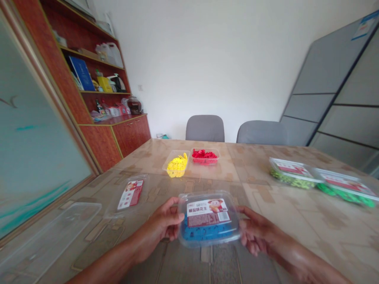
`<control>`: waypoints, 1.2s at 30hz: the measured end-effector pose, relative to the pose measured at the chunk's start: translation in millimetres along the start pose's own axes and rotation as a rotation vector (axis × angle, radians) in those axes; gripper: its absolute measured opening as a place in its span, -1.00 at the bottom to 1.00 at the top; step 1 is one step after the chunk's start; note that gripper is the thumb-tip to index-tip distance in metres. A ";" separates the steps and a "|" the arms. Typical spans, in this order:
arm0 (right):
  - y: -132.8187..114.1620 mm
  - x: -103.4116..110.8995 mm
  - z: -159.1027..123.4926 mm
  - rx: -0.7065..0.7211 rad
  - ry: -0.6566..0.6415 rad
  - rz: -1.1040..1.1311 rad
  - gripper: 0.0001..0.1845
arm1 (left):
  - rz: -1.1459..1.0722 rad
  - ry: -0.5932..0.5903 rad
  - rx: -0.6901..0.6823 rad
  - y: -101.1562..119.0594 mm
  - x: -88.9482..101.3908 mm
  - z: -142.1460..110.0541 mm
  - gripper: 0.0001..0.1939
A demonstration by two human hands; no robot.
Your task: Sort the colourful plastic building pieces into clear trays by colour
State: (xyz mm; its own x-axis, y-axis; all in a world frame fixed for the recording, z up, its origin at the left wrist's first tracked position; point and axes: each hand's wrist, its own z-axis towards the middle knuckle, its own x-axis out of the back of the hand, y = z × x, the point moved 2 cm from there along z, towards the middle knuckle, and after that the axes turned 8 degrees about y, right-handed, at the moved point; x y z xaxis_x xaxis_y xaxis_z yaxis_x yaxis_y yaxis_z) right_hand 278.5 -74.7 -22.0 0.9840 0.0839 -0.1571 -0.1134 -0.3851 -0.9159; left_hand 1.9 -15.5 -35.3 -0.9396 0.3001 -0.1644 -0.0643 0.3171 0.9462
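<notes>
Both my hands hold a clear plastic box of blue pieces [208,221] just above the table, near its front edge. The box has a closed lid with a red and white label. My left hand [164,223] grips its left side, thumb on the lid rim. My right hand [257,232] grips its right side, fingers curled under the edge.
An open tray of yellow pieces [177,165] and an open tray of red pieces [205,156] sit farther back. Two lidded boxes of green pieces [291,172] [348,188] lie at the right. A loose labelled lid [130,194] and an empty clear tray [50,236] lie at the left. Two grey chairs [205,128] stand behind the table.
</notes>
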 end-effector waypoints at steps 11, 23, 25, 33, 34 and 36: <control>0.7 3.8 0.5 0.011 -0.027 0.061 -0.32 | 0.004 -0.018 0.016 1.8 -2.9 -3.0 -0.49; 1.5 0.6 7.4 0.050 0.024 0.021 -0.22 | -0.058 -0.067 0.007 0.7 2.6 -1.5 -0.61; 1.2 -0.1 7.1 0.075 0.076 -0.028 -0.20 | -0.005 -0.043 0.005 -1.4 4.1 0.0 -0.55; -0.9 3.0 9.5 0.063 0.128 -0.232 -0.04 | 0.389 0.119 -0.265 5.5 4.8 -3.4 -0.40; -1.9 2.7 9.5 0.081 0.129 -0.250 -0.07 | 0.419 0.148 -0.303 8.1 4.5 -4.8 -0.44; -4.4 1.4 8.9 0.114 0.112 -0.295 -0.19 | 0.487 0.214 -0.399 14.3 3.9 -7.6 -0.56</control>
State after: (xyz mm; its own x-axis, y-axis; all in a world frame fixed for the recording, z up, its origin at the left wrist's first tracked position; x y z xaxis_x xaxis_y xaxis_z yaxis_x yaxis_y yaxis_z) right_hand 279.2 -64.7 -21.5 0.9850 0.0722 0.1565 0.1699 -0.2532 -0.9524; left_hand -5.2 -16.7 -20.3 -0.9360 0.1266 0.3284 0.3041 -0.1792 0.9356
